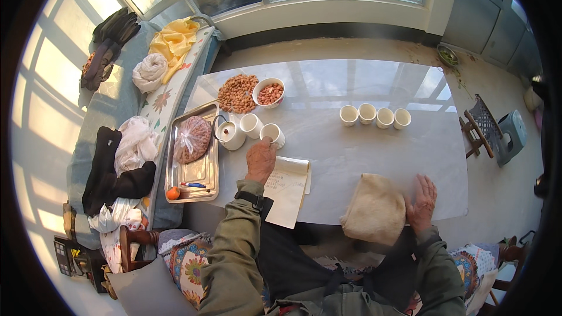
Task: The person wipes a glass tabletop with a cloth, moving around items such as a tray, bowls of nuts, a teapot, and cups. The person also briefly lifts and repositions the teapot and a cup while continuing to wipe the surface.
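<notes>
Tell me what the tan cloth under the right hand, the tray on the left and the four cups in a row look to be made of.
Tan cloth: soft woven fabric, matte, folded and drooping over the table edge beside the right hand. Tray: probably stainless steel, shiny and reflective with a raised rim. Four cups: likely glazed ceramic or porcelain, smooth glossy white; plastic cannot be ruled out.

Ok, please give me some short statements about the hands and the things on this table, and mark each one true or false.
1. The left hand rests on an open notebook. True.
2. The right hand holds a cup. False: it lies against a folded beige cloth at the table edge.
3. Four white cups stand in a row. True.
4. The white bowl is empty. False: it holds reddish nuts.
5. The metal tray holds a tied bag. True.
</notes>
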Motion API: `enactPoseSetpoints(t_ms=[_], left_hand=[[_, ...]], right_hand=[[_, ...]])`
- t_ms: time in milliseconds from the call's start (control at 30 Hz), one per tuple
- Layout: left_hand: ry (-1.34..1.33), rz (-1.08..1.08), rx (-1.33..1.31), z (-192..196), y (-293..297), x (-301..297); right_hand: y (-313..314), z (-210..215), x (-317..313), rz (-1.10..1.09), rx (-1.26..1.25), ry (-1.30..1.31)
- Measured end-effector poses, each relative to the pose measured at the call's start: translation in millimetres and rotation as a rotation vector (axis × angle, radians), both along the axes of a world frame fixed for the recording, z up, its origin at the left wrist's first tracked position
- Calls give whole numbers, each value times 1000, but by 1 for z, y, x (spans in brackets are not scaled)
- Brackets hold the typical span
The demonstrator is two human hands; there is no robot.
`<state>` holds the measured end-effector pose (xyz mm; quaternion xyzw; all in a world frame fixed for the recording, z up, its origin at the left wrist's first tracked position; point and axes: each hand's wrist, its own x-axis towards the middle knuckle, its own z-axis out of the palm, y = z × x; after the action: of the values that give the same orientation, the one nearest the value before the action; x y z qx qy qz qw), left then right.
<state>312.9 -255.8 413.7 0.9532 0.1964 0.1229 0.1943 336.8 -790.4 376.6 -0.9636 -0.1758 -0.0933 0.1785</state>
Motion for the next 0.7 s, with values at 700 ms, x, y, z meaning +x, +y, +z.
enactPoseSetpoints(t_ms=[700], left_hand=[[-138,114,93,-6,55,-40]], right_hand=[[0,3,0,7,13,-1]])
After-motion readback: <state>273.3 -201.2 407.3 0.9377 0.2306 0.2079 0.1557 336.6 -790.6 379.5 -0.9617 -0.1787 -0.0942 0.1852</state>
